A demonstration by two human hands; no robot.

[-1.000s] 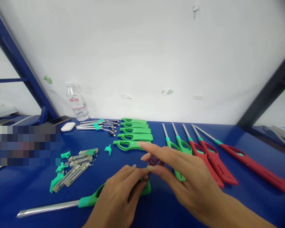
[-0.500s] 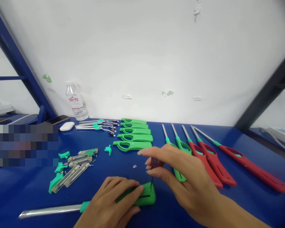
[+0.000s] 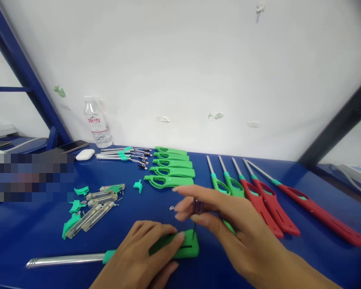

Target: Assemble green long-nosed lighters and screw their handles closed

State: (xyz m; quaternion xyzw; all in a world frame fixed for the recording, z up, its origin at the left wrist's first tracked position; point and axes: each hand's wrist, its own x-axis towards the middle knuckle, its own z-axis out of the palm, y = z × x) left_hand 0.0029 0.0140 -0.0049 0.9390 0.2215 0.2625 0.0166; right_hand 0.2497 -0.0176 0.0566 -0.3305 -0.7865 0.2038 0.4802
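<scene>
The left hand's grip [image 3: 144,253] is closed over a green lighter [image 3: 189,245], whose handle end juts out to the right of that grip and metal tube to its left. Beyond it and to its right, the right hand's grip [image 3: 228,224] is pinched around a dark purple screwdriver [image 3: 197,206], shaft pointing down at the handle end. Farther off, past both grips, green handle shells [image 3: 176,172] lie in a row on the bench [image 3: 153,206].

Workshop, apparently: bench [image 3: 36,224] with screwdriver [image 3: 197,206], loose parts [image 3: 98,217], lined-up green shells [image 3: 179,164].
</scene>
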